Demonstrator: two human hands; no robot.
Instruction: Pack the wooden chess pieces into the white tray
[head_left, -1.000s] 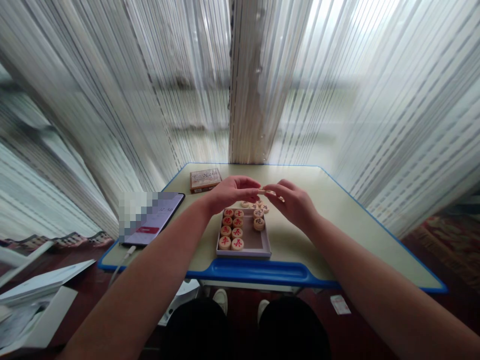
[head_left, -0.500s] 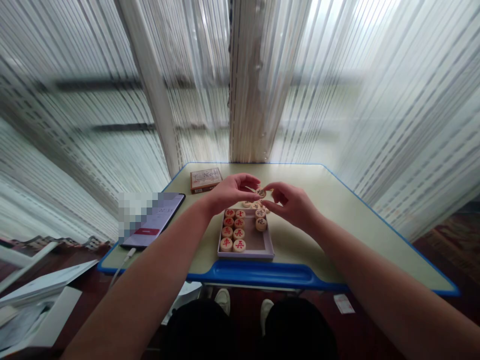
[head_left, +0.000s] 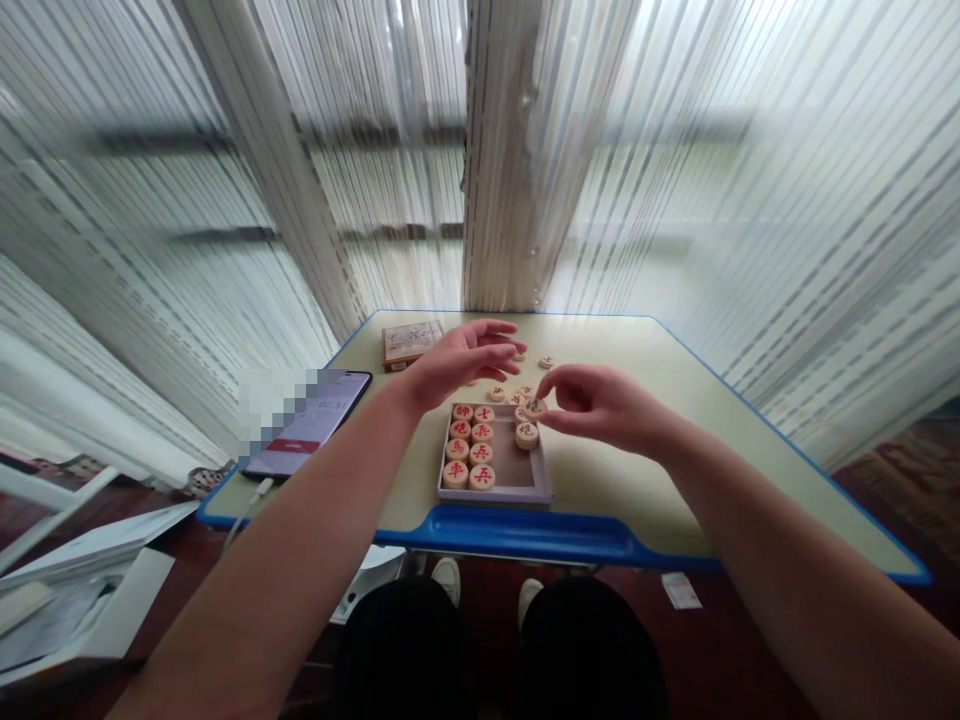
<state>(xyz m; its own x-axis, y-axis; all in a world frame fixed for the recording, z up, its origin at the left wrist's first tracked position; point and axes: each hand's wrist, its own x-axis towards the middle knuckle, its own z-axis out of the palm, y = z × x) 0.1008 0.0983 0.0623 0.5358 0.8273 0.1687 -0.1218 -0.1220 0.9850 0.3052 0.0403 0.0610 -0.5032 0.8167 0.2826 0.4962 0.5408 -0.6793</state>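
Note:
Between the thumb and forefinger of my right hand point(head_left: 589, 402) is a round wooden Chinese chess piece point(head_left: 535, 407) with a dark character, held above the far right corner of a shallow open box point(head_left: 516, 490). My left hand point(head_left: 476, 355) hovers past the box's far edge, fingers apart, with nothing held. Red-marked pieces point(head_left: 481, 454) fill two columns along the box's left side. At its right side sits a dark-marked piece point(head_left: 526, 435), and another behind it is partly hidden by the held one. Several loose pieces point(head_left: 497, 393) lie just beyond the box.
A flat printed carton point(head_left: 409, 343) stands at the back left of the table point(head_left: 675, 480). A phone point(head_left: 307, 425) with a white cable point(head_left: 259, 492) lies at the left edge. A blue trough point(head_left: 525, 533) runs along the front edge. Curtains point(head_left: 405, 150) hang behind.
My right hand has brought the dark-marked piece nearer, down over the box's far right corner. My left hand has come apart from it, its fingers spreading. The view has shifted slightly.

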